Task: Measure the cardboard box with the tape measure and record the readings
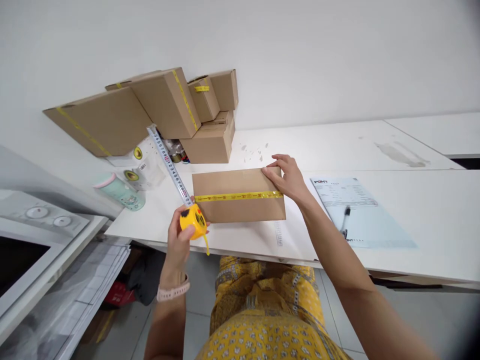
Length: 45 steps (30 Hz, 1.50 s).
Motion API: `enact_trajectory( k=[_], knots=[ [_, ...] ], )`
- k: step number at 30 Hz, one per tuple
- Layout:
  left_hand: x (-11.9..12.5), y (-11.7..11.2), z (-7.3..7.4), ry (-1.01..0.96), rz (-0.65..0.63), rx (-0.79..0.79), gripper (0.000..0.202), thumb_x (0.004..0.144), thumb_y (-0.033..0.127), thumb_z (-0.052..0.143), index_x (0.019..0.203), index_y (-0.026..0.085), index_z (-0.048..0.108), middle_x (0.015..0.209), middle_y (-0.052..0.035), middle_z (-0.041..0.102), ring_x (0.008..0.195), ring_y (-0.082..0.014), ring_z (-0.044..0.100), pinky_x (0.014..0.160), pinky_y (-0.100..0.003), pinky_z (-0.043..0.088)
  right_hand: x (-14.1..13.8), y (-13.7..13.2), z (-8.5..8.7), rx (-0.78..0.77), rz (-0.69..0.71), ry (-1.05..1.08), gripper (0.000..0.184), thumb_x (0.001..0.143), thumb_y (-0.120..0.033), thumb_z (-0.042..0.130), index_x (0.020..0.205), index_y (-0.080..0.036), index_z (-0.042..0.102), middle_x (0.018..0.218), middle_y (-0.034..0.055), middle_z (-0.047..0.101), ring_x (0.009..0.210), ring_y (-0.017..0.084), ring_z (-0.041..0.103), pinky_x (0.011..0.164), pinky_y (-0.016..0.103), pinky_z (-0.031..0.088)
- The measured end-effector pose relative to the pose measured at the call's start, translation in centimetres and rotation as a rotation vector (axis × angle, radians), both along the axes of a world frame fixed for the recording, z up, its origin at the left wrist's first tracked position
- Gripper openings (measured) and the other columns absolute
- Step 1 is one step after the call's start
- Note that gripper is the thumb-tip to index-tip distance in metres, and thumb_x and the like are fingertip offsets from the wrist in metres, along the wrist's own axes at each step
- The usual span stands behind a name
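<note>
My left hand (179,239) is closed around a yellow tape measure (193,221) at the near left corner of a flat cardboard box (240,207). Its white blade (168,165) runs out up and to the left, along the box's left side. A strip of yellow tape (238,196) crosses the box lengthwise. My right hand (288,176) rests on the box's far right corner, fingers curled over the edge and pressing it to the white table (412,220).
A stack of taped cardboard boxes (165,107) leans against the wall at the back left. Beside it lie a mint green bottle (122,191) and tape rolls (137,165). A printed sheet (360,210) with a pen (345,220) lies to the right.
</note>
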<state>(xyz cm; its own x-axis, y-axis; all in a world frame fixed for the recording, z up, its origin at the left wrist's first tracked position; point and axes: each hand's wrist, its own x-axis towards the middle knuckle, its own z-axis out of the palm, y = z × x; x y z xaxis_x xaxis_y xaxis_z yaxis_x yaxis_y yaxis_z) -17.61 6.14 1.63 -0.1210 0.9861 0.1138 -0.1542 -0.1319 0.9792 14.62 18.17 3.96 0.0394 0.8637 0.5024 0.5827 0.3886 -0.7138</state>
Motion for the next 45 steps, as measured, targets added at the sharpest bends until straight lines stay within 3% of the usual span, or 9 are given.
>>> enact_trajectory(
  k=[2, 5, 8, 10, 14, 20, 24, 33, 45],
  knots=[
    [1.2, -2.1, -0.3, 0.032, -0.052, 0.0, 0.072, 0.063, 0.046, 0.087, 0.125, 0.03, 0.054, 0.151, -0.0112, 0.05, 0.088, -0.0261, 0.072, 0.066, -0.036, 0.064, -0.1, 0.0, 0.4, 0.001, 0.088, -0.038, 0.026, 0.093, -0.047, 0.058, 0.092, -0.024, 0.07, 0.115, 0.0099, 0.069, 0.109, 0.029, 0.06, 0.097, 0.047, 0.044],
    [3.5, -5.1, -0.9, -0.03, -0.307, -0.071, 0.077, 0.061, 0.053, 0.089, 0.128, 0.03, 0.058, 0.141, -0.0123, 0.056, 0.089, -0.0259, 0.07, 0.072, -0.037, 0.063, -0.5, 0.1, 1.2, 0.015, 0.152, -0.139, 0.022, 0.094, -0.035, 0.051, 0.091, -0.024, 0.07, 0.094, 0.0069, 0.073, 0.093, 0.026, 0.063, 0.098, 0.046, 0.041],
    [5.6, -6.6, -1.9, -0.124, -0.551, -0.204, 0.078, 0.06, 0.052, 0.091, 0.128, 0.029, 0.06, 0.123, -0.0107, 0.063, 0.085, -0.0228, 0.069, 0.072, -0.034, 0.061, -1.0, 0.4, 1.7, 0.058, 0.136, -0.178, 0.018, 0.091, -0.028, 0.051, 0.088, -0.024, 0.068, 0.094, 0.0061, 0.074, 0.095, 0.026, 0.062, 0.101, 0.046, 0.038],
    [6.5, -6.9, -2.9, -0.183, -0.622, -0.272, 0.077, 0.06, 0.05, 0.091, 0.128, 0.03, 0.061, 0.113, -0.0086, 0.064, 0.084, -0.0217, 0.069, 0.07, -0.031, 0.059, -1.4, 0.6, 1.8, 0.057, 0.116, -0.184, 0.016, 0.088, -0.025, 0.05, 0.083, -0.024, 0.065, 0.09, 0.0057, 0.073, 0.091, 0.026, 0.061, 0.1, 0.044, 0.038],
    [7.0, -7.3, -4.5, -0.253, -0.624, -0.306, 0.073, 0.064, 0.05, 0.088, 0.129, 0.031, 0.061, 0.113, -0.0083, 0.063, 0.083, -0.0207, 0.068, 0.068, -0.03, 0.058, -2.1, 0.7, 1.9, 0.09, 0.062, -0.311, 0.016, 0.086, -0.02, 0.047, 0.078, -0.024, 0.061, 0.077, 0.0055, 0.066, 0.079, 0.024, 0.057, 0.098, 0.042, 0.038],
    [7.6, -7.9, -5.5, -0.294, -0.608, -0.295, 0.071, 0.065, 0.048, 0.089, 0.129, 0.03, 0.063, 0.135, -0.0109, 0.055, 0.088, -0.0188, 0.064, 0.072, -0.032, 0.061, -2.6, 1.3, 1.6, 0.175, 0.066, -0.449, 0.039, 0.094, -0.014, 0.036, 0.121, -0.022, 0.063, 0.098, 0.0076, 0.071, 0.088, 0.024, 0.058, 0.084, 0.038, 0.039],
    [7.8, -7.9, -5.9, -0.339, -0.629, -0.276, 0.07, 0.068, 0.045, 0.088, 0.131, 0.032, 0.063, 0.141, -0.0099, 0.053, 0.086, -0.0164, 0.065, 0.073, -0.031, 0.061, -3.1, 1.5, 1.4, 0.221, 0.089, -0.57, 0.05, 0.096, -0.009, 0.032, 0.136, -0.023, 0.059, 0.103, 0.0097, 0.067, 0.091, 0.025, 0.053, 0.077, 0.035, 0.038],
    [7.7, -7.7, -6.6, -0.348, -0.62, -0.288, 0.066, 0.068, 0.044, 0.088, 0.128, 0.034, 0.064, 0.151, -0.0086, 0.046, 0.089, -0.0177, 0.067, 0.074, -0.033, 0.061, -3.7, 2.0, 1.0, 0.24, 0.065, -0.695, 0.052, 0.101, -0.012, 0.035, 0.137, -0.035, 0.063, 0.11, 0.011, 0.06, 0.093, 0.025, 0.045, 0.075, 0.036, 0.033],
    [7.7, -6.4, -8.9, -0.251, -0.659, -0.304, 0.073, 0.071, 0.041, 0.085, 0.137, 0.029, 0.057, 0.132, -0.0116, 0.057, 0.092, -0.0219, 0.071, 0.073, -0.031, 0.059, -3.9, 1.8, 0.9, 0.225, 0.022, -0.692, 0.052, 0.101, -0.011, 0.035, 0.134, -0.036, 0.066, 0.109, 0.01, 0.061, 0.094, 0.025, 0.045, 0.072, 0.035, 0.029]
  ],
)
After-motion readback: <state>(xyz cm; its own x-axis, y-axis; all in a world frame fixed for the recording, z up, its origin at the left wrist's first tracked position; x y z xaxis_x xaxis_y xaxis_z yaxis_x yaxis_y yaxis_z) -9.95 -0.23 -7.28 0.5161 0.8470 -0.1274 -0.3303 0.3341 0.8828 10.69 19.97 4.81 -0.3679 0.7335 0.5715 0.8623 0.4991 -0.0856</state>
